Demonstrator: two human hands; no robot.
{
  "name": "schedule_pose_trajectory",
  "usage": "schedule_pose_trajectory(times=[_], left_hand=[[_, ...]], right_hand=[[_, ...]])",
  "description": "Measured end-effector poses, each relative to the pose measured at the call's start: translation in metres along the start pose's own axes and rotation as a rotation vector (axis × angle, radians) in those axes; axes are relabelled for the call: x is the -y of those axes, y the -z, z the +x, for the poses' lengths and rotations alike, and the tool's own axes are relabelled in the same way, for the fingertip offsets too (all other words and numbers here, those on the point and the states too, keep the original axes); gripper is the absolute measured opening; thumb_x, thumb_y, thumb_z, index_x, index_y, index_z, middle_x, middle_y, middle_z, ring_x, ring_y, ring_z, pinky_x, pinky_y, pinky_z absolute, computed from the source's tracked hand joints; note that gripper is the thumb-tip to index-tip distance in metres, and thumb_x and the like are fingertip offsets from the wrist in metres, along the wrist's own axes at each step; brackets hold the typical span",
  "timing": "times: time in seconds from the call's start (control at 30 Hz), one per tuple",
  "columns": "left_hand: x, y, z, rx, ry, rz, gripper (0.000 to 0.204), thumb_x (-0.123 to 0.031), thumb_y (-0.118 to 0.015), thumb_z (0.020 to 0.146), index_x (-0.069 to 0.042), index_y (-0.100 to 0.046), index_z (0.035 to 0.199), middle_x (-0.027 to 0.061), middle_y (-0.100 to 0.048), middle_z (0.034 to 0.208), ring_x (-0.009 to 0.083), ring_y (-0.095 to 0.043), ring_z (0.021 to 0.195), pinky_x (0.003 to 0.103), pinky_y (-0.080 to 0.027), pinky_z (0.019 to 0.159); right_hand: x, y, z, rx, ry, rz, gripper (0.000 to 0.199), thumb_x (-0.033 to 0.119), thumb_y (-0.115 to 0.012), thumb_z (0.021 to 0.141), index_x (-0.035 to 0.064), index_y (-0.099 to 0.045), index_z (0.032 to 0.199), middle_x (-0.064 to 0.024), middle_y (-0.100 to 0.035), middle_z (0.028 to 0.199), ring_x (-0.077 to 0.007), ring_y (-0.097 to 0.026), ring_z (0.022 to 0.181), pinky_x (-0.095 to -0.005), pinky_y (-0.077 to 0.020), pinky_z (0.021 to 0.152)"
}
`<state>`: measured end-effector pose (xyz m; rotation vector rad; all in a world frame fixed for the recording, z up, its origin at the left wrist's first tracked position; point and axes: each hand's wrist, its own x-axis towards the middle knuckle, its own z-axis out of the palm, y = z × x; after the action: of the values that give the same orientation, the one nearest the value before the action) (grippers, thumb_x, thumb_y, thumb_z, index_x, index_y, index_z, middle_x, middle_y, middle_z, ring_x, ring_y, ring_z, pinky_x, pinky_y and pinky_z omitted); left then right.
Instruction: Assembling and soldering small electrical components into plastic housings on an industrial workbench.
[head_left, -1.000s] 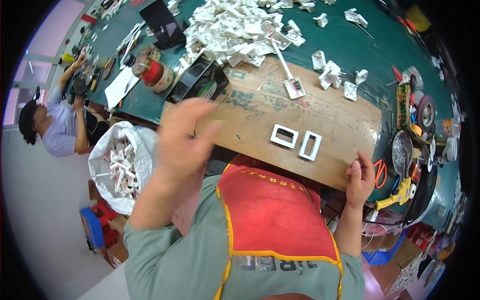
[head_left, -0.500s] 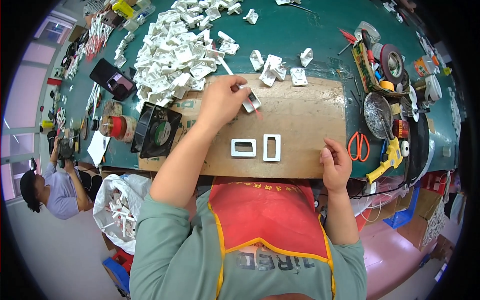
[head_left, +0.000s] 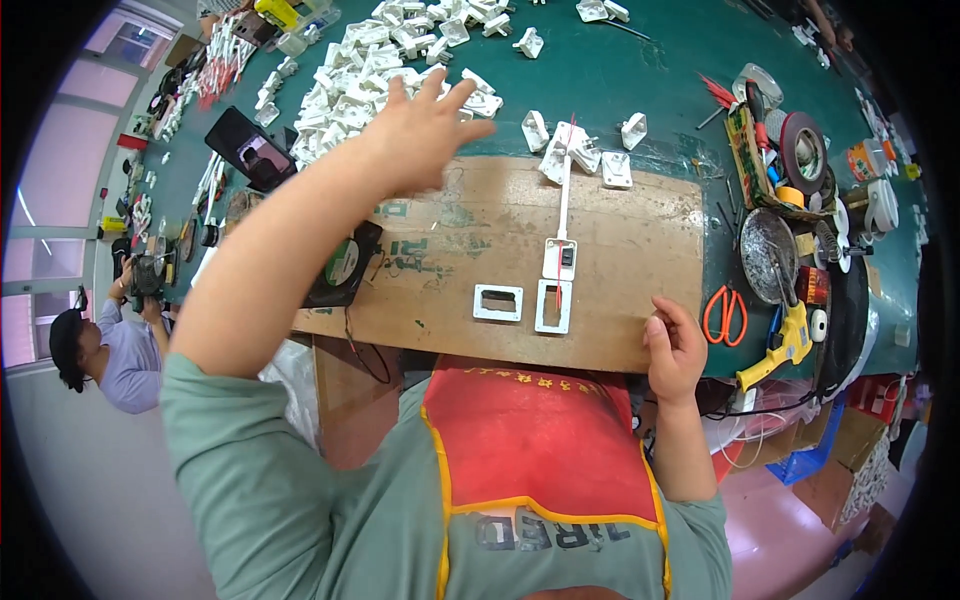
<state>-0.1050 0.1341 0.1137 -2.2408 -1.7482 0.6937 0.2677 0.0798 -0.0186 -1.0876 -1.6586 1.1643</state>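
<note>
Fingers spread, my left hand (head_left: 425, 130) is over the near right side of a pile of white plastic housings (head_left: 345, 90), with nothing visible in it. On the brown board (head_left: 630, 240) lies a white piece with a long stem (head_left: 564, 200) and a box-shaped end (head_left: 560, 258) holding a small black part. Red wires run from that end over an upright white rectangular frame (head_left: 541, 308). Beside it lies a second, sideways white frame (head_left: 497, 317). My right hand (head_left: 678, 350) rests empty at the board's near right edge, its fingers loosely bent and thumb apart.
Orange-handled scissors (head_left: 725, 316), a yellow glue gun (head_left: 790, 345) and a metal bowl (head_left: 768, 255) are at the right. A black fan (head_left: 345, 268) is partly behind my left forearm. A phone (head_left: 250, 150) stands at the left; another person (head_left: 115, 350) sits beyond.
My left hand has let go of the stemmed white piece, which now lies lengthwise on the board. The hand has moved left and away from me, toward the pile, its fingers spreading.
</note>
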Motion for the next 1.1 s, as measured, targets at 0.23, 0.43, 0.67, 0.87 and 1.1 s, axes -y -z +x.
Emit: schedule_pose_trajectory(times=[0.23,0.43,0.67,0.87,1.1], left_hand=[[0.053,-0.055,0.015,0.253,-0.036,0.102,0.095,-0.018,-0.080,0.064,-0.036,-0.034,0.145,0.0082,-0.015,0.157,0.0394,-0.023,0.141,0.063,-0.034,0.104],[0.098,-0.071,0.038,0.183,0.058,-0.072,0.091,-0.001,-0.070,0.070,-0.036,-0.032,0.145,0.0112,-0.027,0.153,0.0318,-0.043,0.131,0.041,-0.047,0.100],[0.133,-0.062,0.025,0.044,0.226,-0.325,0.084,-0.013,-0.073,0.072,-0.041,-0.037,0.143,0.0144,-0.035,0.149,0.0313,-0.042,0.132,0.042,-0.043,0.104],[0.124,-0.046,-0.006,-0.165,0.007,-0.172,0.056,-0.024,-0.078,0.070,-0.021,-0.058,0.122,0.0111,-0.052,0.128,0.0313,-0.051,0.118,0.042,-0.045,0.095],[0.113,-0.090,-0.011,0.077,-0.297,-0.011,0.023,-0.029,-0.071,0.076,-0.010,-0.065,0.088,0.0086,-0.060,0.094,0.0287,-0.061,0.090,0.042,-0.048,0.079]], right_hand=[[0.001,0.000,0.001,0.000,0.023,0.031,0.021,0.004,-0.064,0.086,-0.0013,-0.064,0.106,-0.0057,-0.059,0.085,-0.0113,-0.053,0.072,-0.0223,-0.0431,0.065],[0.002,0.002,0.002,0.014,0.026,0.024,0.020,0.005,-0.064,0.086,-0.0017,-0.064,0.105,-0.0057,-0.059,0.085,-0.0114,-0.053,0.072,-0.0224,-0.0432,0.066],[-0.002,0.003,-0.001,0.003,-0.030,0.062,0.020,0.005,-0.063,0.086,-0.0023,-0.064,0.105,-0.0057,-0.059,0.086,-0.0114,-0.053,0.073,-0.0225,-0.0433,0.066],[-0.006,0.004,0.001,0.050,0.079,-0.054,0.022,0.004,-0.057,0.092,-0.0045,-0.059,0.112,-0.0044,-0.056,0.084,-0.0085,-0.052,0.067,-0.0202,-0.0418,0.060],[-0.002,0.000,0.003,0.031,0.058,-0.041,0.022,0.003,-0.056,0.092,-0.0047,-0.059,0.112,-0.0046,-0.056,0.085,-0.0085,-0.052,0.067,-0.0205,-0.0419,0.059]])
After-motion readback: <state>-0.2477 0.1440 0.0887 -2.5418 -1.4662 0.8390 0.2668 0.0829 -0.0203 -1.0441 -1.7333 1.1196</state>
